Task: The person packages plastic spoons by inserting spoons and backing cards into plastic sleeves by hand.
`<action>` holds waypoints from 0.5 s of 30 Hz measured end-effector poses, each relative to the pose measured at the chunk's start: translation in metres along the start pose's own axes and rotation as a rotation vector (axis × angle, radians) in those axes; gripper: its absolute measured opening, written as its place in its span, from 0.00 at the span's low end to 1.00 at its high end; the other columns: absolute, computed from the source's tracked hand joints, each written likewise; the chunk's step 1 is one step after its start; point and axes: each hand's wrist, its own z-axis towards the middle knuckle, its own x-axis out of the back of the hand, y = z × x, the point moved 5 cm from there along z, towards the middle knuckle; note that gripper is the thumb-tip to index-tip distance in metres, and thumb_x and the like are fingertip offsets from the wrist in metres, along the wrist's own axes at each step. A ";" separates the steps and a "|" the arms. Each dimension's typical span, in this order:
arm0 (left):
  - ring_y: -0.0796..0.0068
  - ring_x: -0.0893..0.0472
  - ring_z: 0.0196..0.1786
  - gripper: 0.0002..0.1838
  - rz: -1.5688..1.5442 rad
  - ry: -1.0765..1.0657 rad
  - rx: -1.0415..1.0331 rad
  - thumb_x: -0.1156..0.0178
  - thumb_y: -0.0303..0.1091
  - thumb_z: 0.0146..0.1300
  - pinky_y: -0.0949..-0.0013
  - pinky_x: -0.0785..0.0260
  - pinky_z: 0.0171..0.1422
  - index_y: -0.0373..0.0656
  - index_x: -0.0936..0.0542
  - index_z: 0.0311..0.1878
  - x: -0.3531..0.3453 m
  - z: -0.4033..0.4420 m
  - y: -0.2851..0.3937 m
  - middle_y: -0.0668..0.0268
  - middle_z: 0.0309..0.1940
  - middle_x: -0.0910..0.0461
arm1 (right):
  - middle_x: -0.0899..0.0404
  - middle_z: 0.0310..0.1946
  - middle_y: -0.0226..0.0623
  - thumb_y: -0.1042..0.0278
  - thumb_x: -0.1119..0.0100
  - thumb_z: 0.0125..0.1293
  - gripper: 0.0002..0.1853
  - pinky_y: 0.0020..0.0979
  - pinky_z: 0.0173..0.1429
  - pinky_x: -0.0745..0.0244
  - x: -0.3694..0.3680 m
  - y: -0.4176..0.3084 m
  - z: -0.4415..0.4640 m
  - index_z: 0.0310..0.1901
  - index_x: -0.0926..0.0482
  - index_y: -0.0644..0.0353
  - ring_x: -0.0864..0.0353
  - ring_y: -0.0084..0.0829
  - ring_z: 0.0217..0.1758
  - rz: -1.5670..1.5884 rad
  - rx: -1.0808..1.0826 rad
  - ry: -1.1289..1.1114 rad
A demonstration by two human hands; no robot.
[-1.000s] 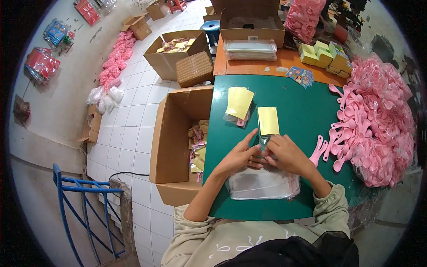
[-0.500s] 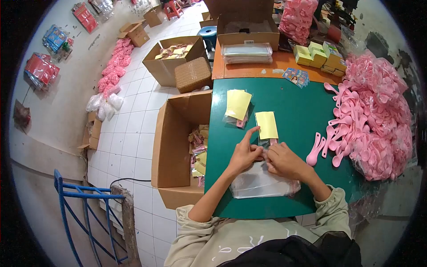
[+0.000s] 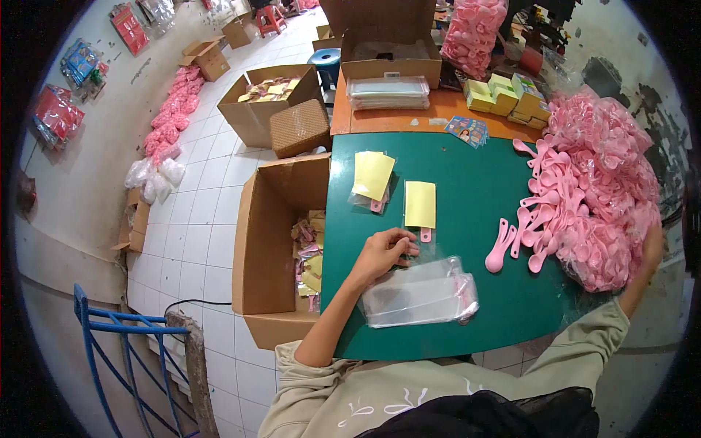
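Note:
My left hand (image 3: 387, 252) has its fingers curled in beside the lower end of a clear plastic bag (image 3: 431, 247) with a yellow card (image 3: 420, 205) and a pink spoon handle (image 3: 426, 234) in it. Whatever its fingertips pinch is too small to make out. Just below lies a stack of clear plastic bags (image 3: 416, 299). Far to the right, my right hand (image 3: 652, 252) rests against the outer side of a big heap of bagged pink spoons (image 3: 602, 248), its fingers mostly hidden. Loose pink measuring spoons (image 3: 544, 197) spread along the heap's left side.
More packed yellow cards (image 3: 372, 175) lie at the upper left of the green table (image 3: 467, 171). An open cardboard box (image 3: 252, 255) with packets stands left of it. Behind are plastic sleeves (image 3: 387, 93), yellow boxes (image 3: 504, 95) and picture cards (image 3: 467, 131). A blue railing (image 3: 128, 317) is at lower left.
My right hand has left the plastic bag and swung right to the heap of spoons. My left hand stays near the bag, its forefinger now curled in. The view has shifted slightly.

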 end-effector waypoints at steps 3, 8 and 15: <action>0.77 0.20 0.47 0.12 0.017 -0.025 0.015 0.52 0.30 0.69 0.74 0.26 0.46 0.35 0.26 0.51 -0.001 0.001 0.000 0.63 0.42 0.20 | 0.34 0.42 0.44 0.65 0.37 0.52 0.26 0.37 0.50 0.32 -0.060 -0.056 -0.004 0.52 0.33 0.58 0.31 0.42 0.44 -0.014 0.097 0.027; 0.78 0.23 0.50 0.13 -0.214 -0.088 -0.076 0.51 0.29 0.69 0.74 0.28 0.51 0.37 0.27 0.53 -0.010 -0.007 0.015 0.65 0.47 0.23 | 0.40 0.50 0.50 0.63 0.32 0.48 0.33 0.41 0.55 0.32 -0.203 -0.295 -0.048 0.55 0.37 0.56 0.33 0.52 0.51 0.538 0.410 -0.486; 0.75 0.23 0.51 0.15 -0.085 -0.058 -0.135 0.51 0.22 0.65 0.72 0.28 0.53 0.39 0.29 0.54 -0.002 -0.012 0.027 0.64 0.48 0.24 | 0.34 0.39 0.42 0.88 0.40 0.45 0.17 0.31 0.44 0.25 -0.226 -0.388 -0.061 0.37 0.31 0.63 0.23 0.34 0.41 0.724 0.640 -0.160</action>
